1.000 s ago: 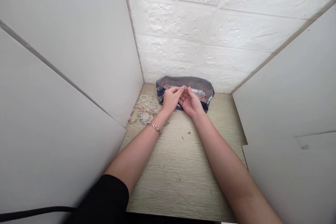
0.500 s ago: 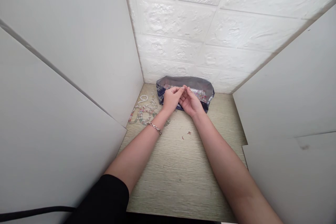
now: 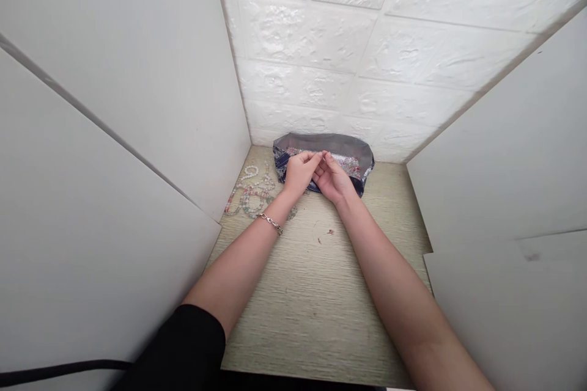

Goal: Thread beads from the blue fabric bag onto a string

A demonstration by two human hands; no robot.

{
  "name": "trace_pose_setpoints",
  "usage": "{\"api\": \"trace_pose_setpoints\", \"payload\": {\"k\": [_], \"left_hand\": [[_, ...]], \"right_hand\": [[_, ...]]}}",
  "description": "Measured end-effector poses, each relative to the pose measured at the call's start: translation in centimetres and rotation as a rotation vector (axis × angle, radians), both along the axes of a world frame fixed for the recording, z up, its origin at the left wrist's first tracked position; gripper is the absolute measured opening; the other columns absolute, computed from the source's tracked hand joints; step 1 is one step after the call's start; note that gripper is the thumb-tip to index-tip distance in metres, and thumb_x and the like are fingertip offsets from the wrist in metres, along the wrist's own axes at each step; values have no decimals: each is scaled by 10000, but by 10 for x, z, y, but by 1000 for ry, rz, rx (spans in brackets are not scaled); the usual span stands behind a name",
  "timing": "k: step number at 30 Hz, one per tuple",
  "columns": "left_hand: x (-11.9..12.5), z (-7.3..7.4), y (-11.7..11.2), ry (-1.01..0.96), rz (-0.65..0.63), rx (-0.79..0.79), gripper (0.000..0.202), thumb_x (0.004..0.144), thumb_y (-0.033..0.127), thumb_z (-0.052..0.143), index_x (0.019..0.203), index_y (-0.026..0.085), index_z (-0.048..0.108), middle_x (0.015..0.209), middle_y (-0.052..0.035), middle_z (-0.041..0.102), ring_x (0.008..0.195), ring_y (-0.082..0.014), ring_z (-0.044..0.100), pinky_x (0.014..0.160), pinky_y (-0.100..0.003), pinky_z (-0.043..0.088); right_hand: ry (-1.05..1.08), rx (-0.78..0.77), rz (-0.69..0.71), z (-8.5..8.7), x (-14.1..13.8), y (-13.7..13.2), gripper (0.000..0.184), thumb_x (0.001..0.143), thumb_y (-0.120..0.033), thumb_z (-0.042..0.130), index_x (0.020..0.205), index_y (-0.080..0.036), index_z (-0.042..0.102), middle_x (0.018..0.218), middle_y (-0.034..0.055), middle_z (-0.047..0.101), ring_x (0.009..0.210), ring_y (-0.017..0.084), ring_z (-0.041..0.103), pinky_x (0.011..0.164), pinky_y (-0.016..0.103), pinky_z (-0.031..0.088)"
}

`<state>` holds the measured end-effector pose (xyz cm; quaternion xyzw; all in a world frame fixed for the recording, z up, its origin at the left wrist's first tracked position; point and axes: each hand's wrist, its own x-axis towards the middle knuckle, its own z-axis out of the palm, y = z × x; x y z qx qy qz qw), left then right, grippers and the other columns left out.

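Note:
A dark blue pouch with a silver lining (image 3: 353, 149) lies open at the back of the pale wooden surface (image 3: 312, 281), with small colourful beads inside. Both hands meet over its mouth. My left hand (image 3: 299, 172), with a chain bracelet on the wrist, is curled into a pinch. My right hand (image 3: 334, 178) is also pinched, fingertips touching the left hand's. What they pinch is too small to make out.
Several bead strings (image 3: 250, 194), white and pastel, lie on the surface left of the pouch. White panels (image 3: 137, 134) wall in both sides, and an embossed white wall (image 3: 358, 61) closes the back. Small crumbs (image 3: 329, 233) dot the surface.
Almost nothing has moved. The right hand's fingers have closed slightly towards the left fingertips.

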<state>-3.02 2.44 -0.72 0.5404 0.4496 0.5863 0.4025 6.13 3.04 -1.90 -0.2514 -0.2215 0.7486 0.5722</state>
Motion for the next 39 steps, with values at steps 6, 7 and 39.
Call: {"api": "trace_pose_setpoints", "payload": {"k": [6,7,39], "left_hand": [[1,0,0,-9,17,-13,228,716,319,528,689,112,619,696,-54,621,624,-104,527,613,-234,408],[1,1,-1,-16,12,-13,224,713,316,533,699,112,624,711,-58,627,636,-107,534,623,-236,412],[7,9,-8,-91,57,26,141,689,258,570,689,137,643,728,-50,642,668,-113,554,649,-248,431]], "right_hand": [[3,-30,-24,1,0,-2,101,725,-306,580,758,-210,579,748,-26,622,725,89,573,691,233,467],[4,-29,-24,1,0,-2,105,727,-311,577,755,-210,580,746,-26,622,721,88,573,686,231,468],[22,-60,-6,5,1,-5,58,744,-341,554,743,-292,586,768,-74,623,719,76,573,682,240,467]]}}
